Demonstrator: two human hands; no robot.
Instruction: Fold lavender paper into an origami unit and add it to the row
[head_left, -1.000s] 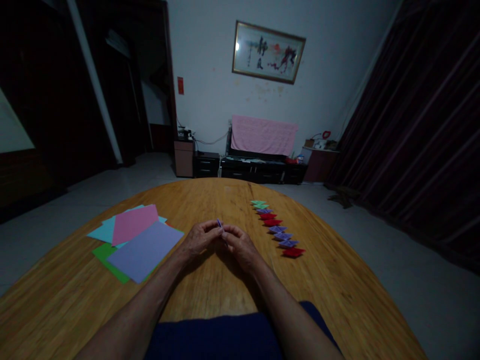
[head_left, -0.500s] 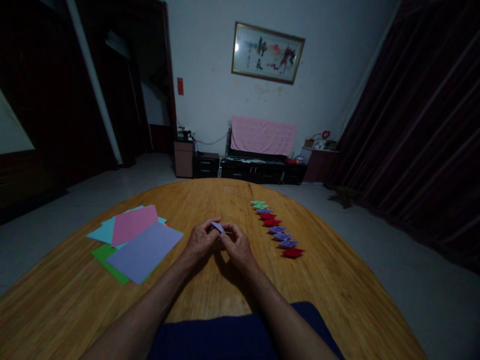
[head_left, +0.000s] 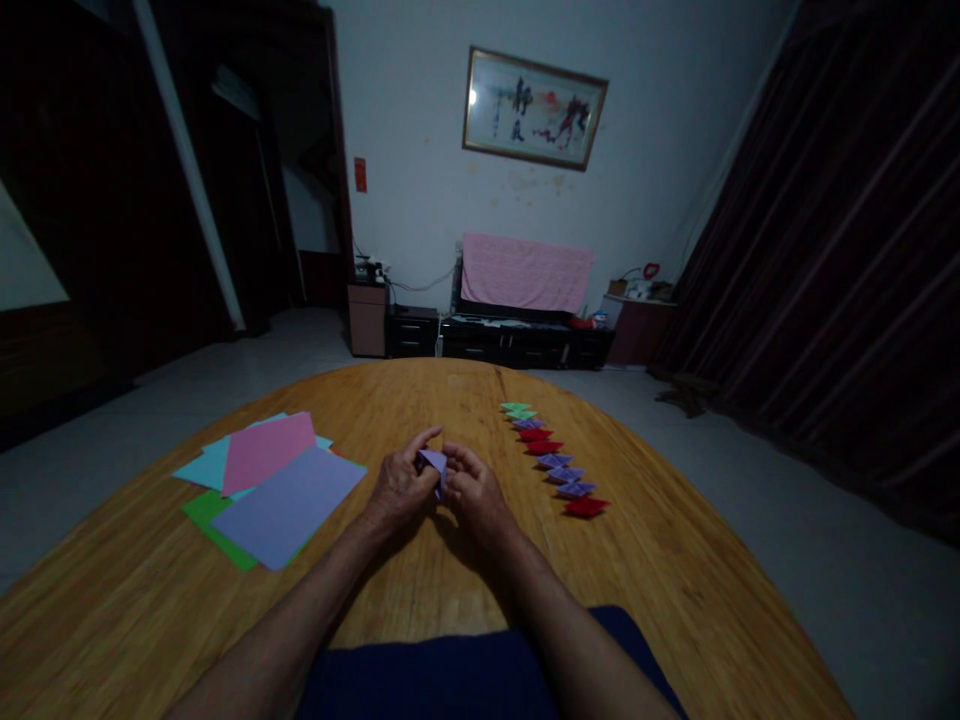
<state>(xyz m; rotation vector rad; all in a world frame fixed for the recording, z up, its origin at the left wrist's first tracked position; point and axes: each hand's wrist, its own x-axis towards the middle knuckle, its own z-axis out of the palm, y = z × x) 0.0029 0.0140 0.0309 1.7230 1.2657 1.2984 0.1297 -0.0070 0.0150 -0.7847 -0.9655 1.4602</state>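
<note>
Between my hands, over the middle of the table, is a small piece of folded purple paper [head_left: 433,461] with a triangular face showing. My left hand [head_left: 401,485] pinches it from the left, thumb across its front and index finger raised behind. On the other side my right hand [head_left: 476,492] has its curled fingers at the paper's right edge; fingers partly cover the lower part. A row of folded paper boats [head_left: 555,461] in green, purple and red runs along the table to the right of my hands.
Loose sheets lie overlapping on the left: a purple sheet [head_left: 289,508], a pink sheet [head_left: 270,452], with blue and green ones beneath. The round wooden table [head_left: 645,580] carries everything. Beyond it stands a low black cabinet [head_left: 502,343] with a pink cloth [head_left: 525,272] above.
The folded purple paper has turned, so a broader triangular face shows. My left index finger has lifted away, and my right fingers have shifted along the paper's right edge.
</note>
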